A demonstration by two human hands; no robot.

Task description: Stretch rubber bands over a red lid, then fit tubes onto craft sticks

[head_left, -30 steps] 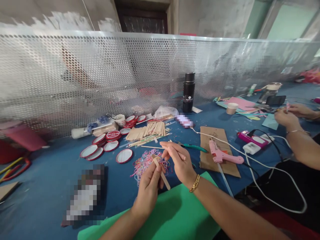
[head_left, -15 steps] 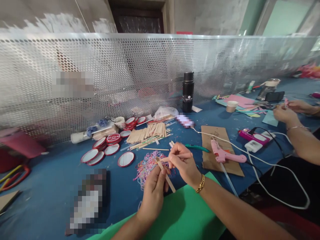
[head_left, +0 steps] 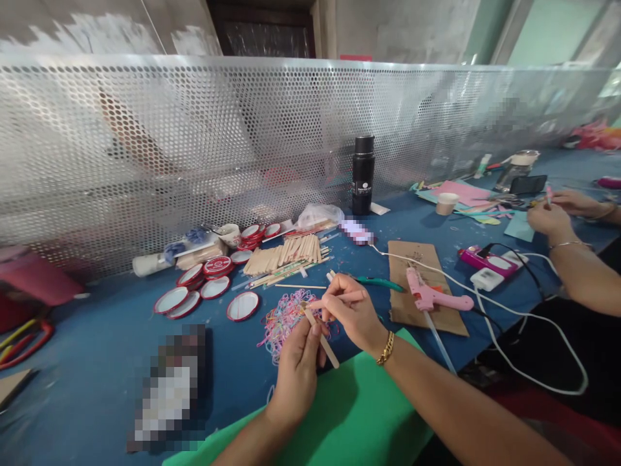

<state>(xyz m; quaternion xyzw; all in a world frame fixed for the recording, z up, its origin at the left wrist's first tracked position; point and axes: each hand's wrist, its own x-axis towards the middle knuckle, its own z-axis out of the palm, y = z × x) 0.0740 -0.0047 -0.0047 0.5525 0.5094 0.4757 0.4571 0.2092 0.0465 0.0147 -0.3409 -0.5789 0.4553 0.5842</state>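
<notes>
My left hand (head_left: 298, 356) is closed around a flat wooden craft stick (head_left: 328, 351), which slants up to the left past the thumb. My right hand (head_left: 352, 314) grips a slim pinkish pencil (head_left: 358, 296), its tip at the upper end of the craft stick. Whether the tip touches the wood I cannot tell. Behind both hands lies a tangled heap of pastel loops of thread or elastic (head_left: 286, 317). A green sheet (head_left: 361, 401) spreads beneath my forearms.
Several red-rimmed lids (head_left: 243, 306) and a pile of craft sticks (head_left: 286, 254) lie beyond. A pink glue gun (head_left: 429, 296) rests on cardboard (head_left: 402, 314). A black bottle (head_left: 363, 178) stands by the perforated panel (head_left: 291, 129). At right, another person's hands (head_left: 550, 220) work near a power strip (head_left: 490, 261).
The view has shifted slightly. Both hands keep their grips, and the pencil tip has moved slightly up and left near the end of the craft stick.
</notes>
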